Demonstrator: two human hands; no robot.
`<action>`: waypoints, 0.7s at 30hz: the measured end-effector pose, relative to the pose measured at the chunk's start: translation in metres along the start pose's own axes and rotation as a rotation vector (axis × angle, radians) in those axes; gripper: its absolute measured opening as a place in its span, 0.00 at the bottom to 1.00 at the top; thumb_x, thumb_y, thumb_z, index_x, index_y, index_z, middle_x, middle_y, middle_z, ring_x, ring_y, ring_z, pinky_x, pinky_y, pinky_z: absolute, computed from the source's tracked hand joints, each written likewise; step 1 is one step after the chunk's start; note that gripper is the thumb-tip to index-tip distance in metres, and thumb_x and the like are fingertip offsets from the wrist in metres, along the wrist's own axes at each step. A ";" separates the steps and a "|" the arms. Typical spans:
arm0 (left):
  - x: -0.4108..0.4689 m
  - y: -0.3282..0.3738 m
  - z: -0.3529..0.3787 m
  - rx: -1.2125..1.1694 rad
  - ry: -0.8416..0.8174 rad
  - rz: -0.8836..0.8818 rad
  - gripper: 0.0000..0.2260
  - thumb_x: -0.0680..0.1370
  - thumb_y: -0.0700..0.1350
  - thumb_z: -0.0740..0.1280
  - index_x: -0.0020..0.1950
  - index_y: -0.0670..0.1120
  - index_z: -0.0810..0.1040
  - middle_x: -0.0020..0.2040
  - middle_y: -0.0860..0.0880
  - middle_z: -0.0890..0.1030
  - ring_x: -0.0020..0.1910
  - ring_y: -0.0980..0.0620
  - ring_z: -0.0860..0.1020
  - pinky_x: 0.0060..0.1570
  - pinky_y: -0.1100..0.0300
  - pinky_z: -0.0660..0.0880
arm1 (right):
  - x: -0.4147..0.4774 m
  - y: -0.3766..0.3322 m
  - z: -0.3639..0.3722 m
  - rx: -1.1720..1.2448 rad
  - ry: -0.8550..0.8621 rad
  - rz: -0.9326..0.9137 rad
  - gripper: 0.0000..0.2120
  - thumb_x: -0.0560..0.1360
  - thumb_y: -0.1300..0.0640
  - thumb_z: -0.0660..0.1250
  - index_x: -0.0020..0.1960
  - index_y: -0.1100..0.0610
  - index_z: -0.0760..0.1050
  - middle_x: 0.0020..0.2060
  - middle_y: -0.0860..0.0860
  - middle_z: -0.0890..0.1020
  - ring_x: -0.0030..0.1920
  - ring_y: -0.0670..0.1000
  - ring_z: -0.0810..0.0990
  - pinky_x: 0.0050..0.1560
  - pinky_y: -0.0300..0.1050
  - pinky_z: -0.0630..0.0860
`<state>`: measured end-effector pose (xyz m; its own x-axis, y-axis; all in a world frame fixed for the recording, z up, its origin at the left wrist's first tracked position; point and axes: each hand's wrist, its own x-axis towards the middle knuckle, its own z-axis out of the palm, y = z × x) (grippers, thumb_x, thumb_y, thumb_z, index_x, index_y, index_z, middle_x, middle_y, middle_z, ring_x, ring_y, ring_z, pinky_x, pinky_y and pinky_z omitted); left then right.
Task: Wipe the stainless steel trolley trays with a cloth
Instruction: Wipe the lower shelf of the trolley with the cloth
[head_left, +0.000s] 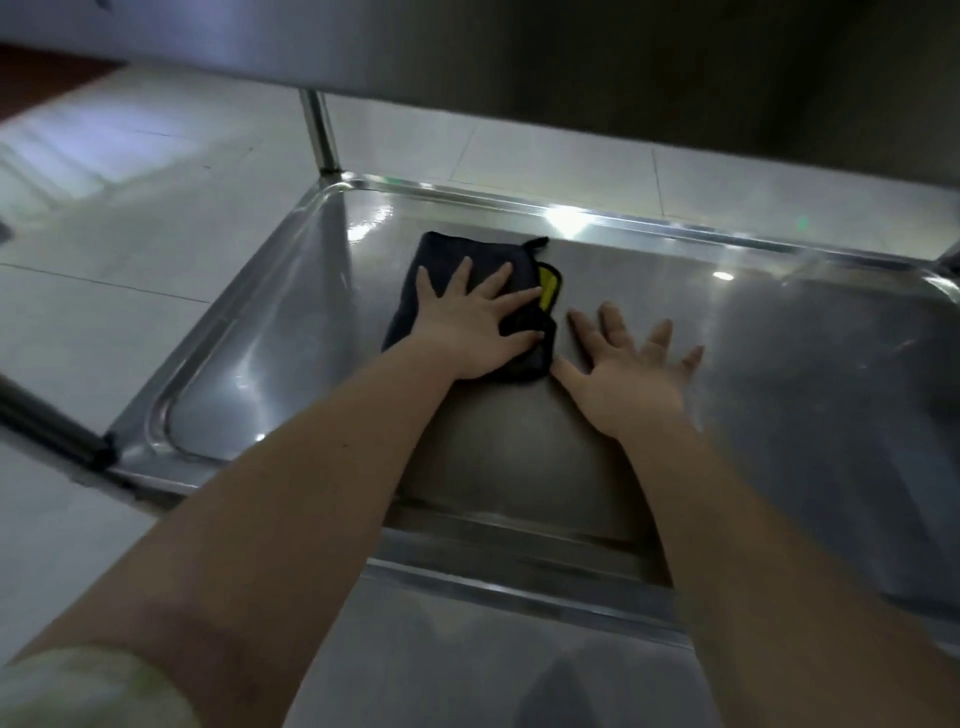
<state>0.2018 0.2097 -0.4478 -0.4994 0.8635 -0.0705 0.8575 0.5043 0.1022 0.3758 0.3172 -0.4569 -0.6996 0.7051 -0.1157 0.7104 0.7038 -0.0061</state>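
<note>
Pressing folded cloth (457, 249) (glossy steel tray (779, 364))

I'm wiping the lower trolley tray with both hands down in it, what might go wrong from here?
1. The left hand only presses flat on the folded cloth, whose yellow side shows at one edge; it may bunch or unfold.
2. The right hand lies bare on the tray, likely smearing the steel.
3. The upper tray hangs close overhead; you might bump it when rising.

cloth (457, 291) on tray (779, 364), left hand (470, 325) atop, right hand (631, 371) just beside
</note>
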 end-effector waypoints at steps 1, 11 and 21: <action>-0.001 0.001 0.000 -0.010 -0.005 0.015 0.28 0.75 0.72 0.48 0.75 0.71 0.49 0.80 0.59 0.45 0.78 0.44 0.40 0.69 0.31 0.35 | 0.000 0.001 0.001 0.000 -0.002 -0.001 0.36 0.70 0.23 0.36 0.75 0.32 0.37 0.78 0.40 0.41 0.76 0.67 0.40 0.67 0.77 0.39; -0.023 -0.149 -0.024 -0.024 0.015 -0.352 0.31 0.71 0.75 0.49 0.74 0.71 0.52 0.80 0.57 0.49 0.79 0.45 0.46 0.70 0.31 0.41 | 0.009 0.004 0.007 0.034 0.026 0.014 0.39 0.65 0.20 0.35 0.74 0.30 0.39 0.78 0.38 0.44 0.77 0.65 0.42 0.67 0.77 0.41; 0.026 -0.076 -0.027 -0.020 -0.025 -0.299 0.30 0.76 0.72 0.50 0.77 0.67 0.52 0.80 0.54 0.46 0.78 0.42 0.43 0.70 0.30 0.40 | 0.002 -0.003 0.007 0.012 0.039 0.026 0.38 0.66 0.22 0.34 0.74 0.31 0.39 0.78 0.39 0.44 0.77 0.66 0.41 0.67 0.77 0.40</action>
<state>0.1203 0.1946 -0.4307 -0.7264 0.6759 -0.1245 0.6698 0.7368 0.0922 0.3732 0.3159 -0.4644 -0.6829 0.7264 -0.0769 0.7293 0.6840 -0.0159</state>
